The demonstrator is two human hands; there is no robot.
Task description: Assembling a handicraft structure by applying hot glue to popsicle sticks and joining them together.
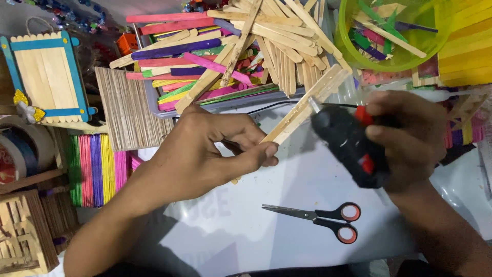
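My left hand (205,151) pinches the low end of a pair of plain wooden craft sticks (306,105) that slant up to the right. My right hand (410,141) grips a black glue gun (348,143) with a red trigger. The gun's metal nozzle touches the sticks about halfway along. Both hands hover over a white sheet (246,225) on the work surface.
Black scissors (318,218) with red-lined handles lie on the sheet below the hands. A tray (154,97) heaped with plain and coloured sticks sits behind, a green bowl (359,56) of stick pieces at the back right. Stick mats and a small stick frame (46,77) lie left.
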